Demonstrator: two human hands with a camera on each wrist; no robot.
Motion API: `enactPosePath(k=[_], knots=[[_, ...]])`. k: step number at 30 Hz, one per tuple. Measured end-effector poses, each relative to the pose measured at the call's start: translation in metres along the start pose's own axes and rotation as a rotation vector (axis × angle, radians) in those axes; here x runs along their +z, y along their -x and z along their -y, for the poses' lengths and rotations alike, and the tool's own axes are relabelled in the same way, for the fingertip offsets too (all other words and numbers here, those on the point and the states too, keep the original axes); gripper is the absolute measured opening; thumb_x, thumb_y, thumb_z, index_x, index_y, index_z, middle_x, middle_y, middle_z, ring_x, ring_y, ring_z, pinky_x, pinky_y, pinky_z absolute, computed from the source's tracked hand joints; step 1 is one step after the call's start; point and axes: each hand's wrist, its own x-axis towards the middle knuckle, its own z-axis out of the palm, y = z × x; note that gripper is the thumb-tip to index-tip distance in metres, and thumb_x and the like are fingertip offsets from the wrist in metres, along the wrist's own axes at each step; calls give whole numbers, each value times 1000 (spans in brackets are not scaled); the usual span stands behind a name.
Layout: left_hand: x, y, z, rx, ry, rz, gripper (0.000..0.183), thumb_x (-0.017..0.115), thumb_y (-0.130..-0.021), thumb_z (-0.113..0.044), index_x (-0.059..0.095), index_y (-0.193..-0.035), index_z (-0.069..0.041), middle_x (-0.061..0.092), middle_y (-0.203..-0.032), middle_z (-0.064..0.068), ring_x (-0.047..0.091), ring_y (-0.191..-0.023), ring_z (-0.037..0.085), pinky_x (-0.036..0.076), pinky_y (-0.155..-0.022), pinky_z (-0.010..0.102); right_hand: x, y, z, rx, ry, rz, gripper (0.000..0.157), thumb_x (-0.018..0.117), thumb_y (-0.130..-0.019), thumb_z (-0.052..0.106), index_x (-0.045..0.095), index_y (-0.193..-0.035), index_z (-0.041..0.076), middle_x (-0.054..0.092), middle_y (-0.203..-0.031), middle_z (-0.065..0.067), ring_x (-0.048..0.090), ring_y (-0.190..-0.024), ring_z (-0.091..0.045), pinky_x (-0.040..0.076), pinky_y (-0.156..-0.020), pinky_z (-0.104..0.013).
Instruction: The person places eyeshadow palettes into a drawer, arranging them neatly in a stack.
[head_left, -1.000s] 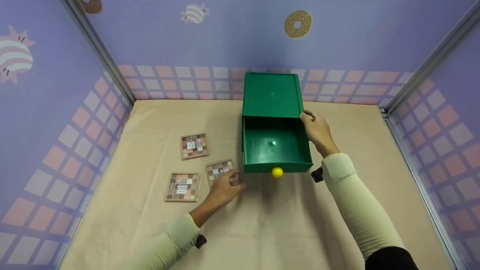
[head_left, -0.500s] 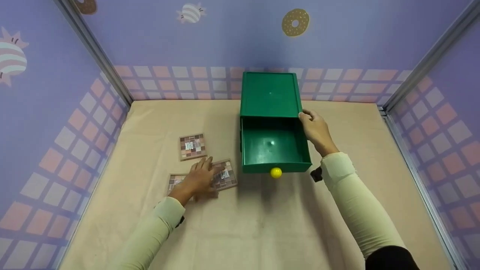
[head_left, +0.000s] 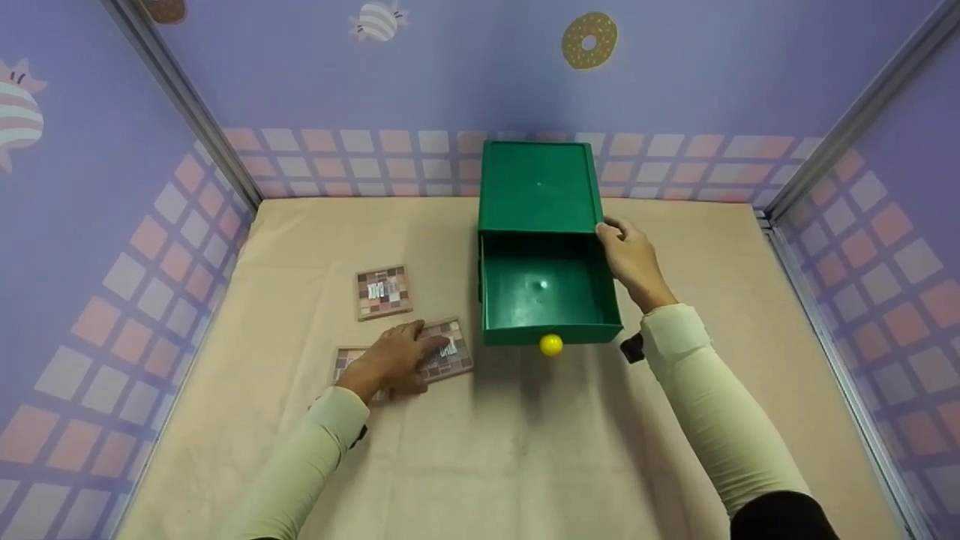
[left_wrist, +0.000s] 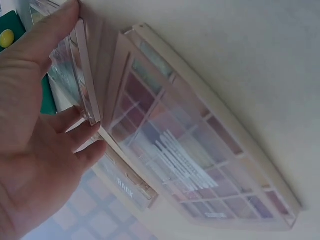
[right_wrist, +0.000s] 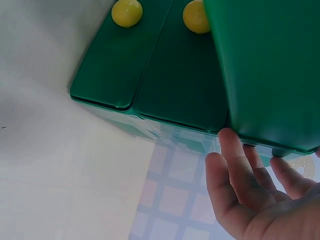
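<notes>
My left hand (head_left: 394, 360) grips an eyeshadow palette (head_left: 448, 349) from its left side, thumb at the near edge and fingers at the far edge. In the left wrist view the thumb (left_wrist: 55, 30) lies across from the fingertips, with the palette's edge between them. A second eyeshadow palette (left_wrist: 175, 145) lies beside this hand, partly hidden under it in the head view. Farther back is a third palette (head_left: 383, 292). My right hand (head_left: 634, 262) rests against the right side of a green drawer cabinet (head_left: 538, 185), fingertips at its edge. The top drawer (head_left: 544, 292) is pulled out and empty.
Two lower drawers (right_wrist: 185, 85) with yellow knobs are pushed in, seen in the right wrist view. The open drawer's yellow knob (head_left: 551, 345) sticks out toward me. Patterned purple walls (head_left: 450, 82) enclose the cloth-covered table (head_left: 480, 465) on three sides.
My left hand has moved left, from the palette's near right corner to its left side, then settled around its edges. The right hand stays at the cabinet's side.
</notes>
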Motion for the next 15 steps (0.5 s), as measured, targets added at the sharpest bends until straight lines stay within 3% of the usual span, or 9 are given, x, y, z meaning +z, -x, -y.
enactPosePath(k=[9,15], knots=[[4,-4,5,30,-80,-45,81,84,-69,-40,47,-141,-32,38,-147,23,40,-132,44,34,-109,58,1,1,0,-10,7,0,57,41,-98,50,39,-146,20,46,-145,-14,50,-128,-33,44,-103,-51],[0,-4,9,35,-31,-94,83,85,-68,-43,48,-141,-32,36,-149,23,38,-133,45,34,-107,61,0,1,1,-12,20,-2,58,39,-98,50,37,-147,20,45,-146,-15,50,-128,-35,44,-103,-51]])
